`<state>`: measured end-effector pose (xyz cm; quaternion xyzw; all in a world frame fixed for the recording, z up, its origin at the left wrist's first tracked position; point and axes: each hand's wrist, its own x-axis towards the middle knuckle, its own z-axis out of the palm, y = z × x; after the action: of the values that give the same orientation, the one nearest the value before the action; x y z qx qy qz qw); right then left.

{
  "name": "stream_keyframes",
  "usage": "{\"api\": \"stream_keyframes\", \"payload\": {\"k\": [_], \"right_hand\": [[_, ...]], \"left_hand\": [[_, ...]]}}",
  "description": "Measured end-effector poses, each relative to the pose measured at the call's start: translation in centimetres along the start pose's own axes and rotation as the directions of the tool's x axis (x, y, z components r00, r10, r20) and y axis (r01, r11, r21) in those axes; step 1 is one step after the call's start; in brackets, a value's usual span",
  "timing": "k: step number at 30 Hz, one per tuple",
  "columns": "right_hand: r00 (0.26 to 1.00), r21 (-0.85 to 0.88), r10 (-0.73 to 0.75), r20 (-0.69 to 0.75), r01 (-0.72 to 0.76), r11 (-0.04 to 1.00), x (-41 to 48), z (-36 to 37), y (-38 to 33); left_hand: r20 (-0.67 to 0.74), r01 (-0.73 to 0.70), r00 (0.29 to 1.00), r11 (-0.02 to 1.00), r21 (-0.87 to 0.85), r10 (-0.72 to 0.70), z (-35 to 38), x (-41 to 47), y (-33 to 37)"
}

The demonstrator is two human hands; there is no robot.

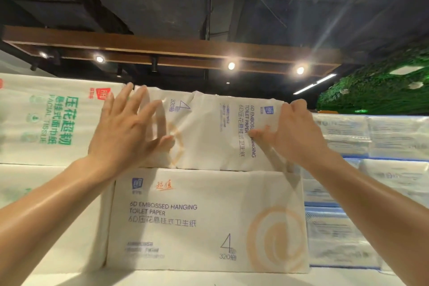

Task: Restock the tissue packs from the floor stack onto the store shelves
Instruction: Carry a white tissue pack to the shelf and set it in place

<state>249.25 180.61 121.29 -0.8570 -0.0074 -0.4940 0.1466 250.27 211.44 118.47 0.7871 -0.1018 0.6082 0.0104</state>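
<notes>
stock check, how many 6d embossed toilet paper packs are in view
2: upright pack below; sideways pack on top of it, left hand pressing, right hand gripping. Others may hide behind.

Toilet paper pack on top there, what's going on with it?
A person steadies the upper toilet paper pack, its print turned sideways, on top of a matching lower pack. The left hand presses flat against its front, and the right hand grips its right edge. Green-printed facial tissue packs sit to the left, blue-wrapped packs to the right.
</notes>
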Motion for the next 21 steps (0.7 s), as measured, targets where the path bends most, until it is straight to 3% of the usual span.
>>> {"api": "stream_keyframes", "payload": {"k": [3, 7, 10, 16, 19, 21], "right_hand": [[0.998, 0.004, -0.006, -0.061, 0.006, 1.000, -0.7, -1.0, -0.1], [0.983, 0.148, -0.065, -0.173, 0.091, 0.985, -2.7, -2.7, -1.0], [0.981, 0.212, -0.096, -0.166, 0.131, 0.968, -4.6, -4.4, -1.6], [0.992, 0.154, -0.126, 0.007, 0.124, 0.980, -12.2, -9.5, -2.5], [0.989, 0.154, -0.053, 0.138, 0.032, 0.988, -17.8, -12.7, -2.0], [0.974, 0.061, 0.011, 0.224, -0.025, 0.998, -21.3, -14.8, -1.3]], "left_hand": [[-0.002, -0.011, 1.000, 0.998, -0.055, 0.011, -0.7, -1.0, 0.3], [0.063, -0.059, 0.996, 0.994, -0.096, 0.065, -2.3, -2.6, 0.8], [0.079, -0.095, 0.991, 0.980, -0.174, 0.110, -4.3, -3.5, 1.4], [0.148, -0.161, 0.961, 0.905, -0.393, 0.235, -9.7, -6.9, 4.5], [0.191, -0.203, 0.920, 0.834, -0.513, 0.342, -12.0, -9.9, 7.0], [0.201, -0.227, 0.891, 0.782, -0.581, 0.408, -12.9, -11.9, 8.9]]}}
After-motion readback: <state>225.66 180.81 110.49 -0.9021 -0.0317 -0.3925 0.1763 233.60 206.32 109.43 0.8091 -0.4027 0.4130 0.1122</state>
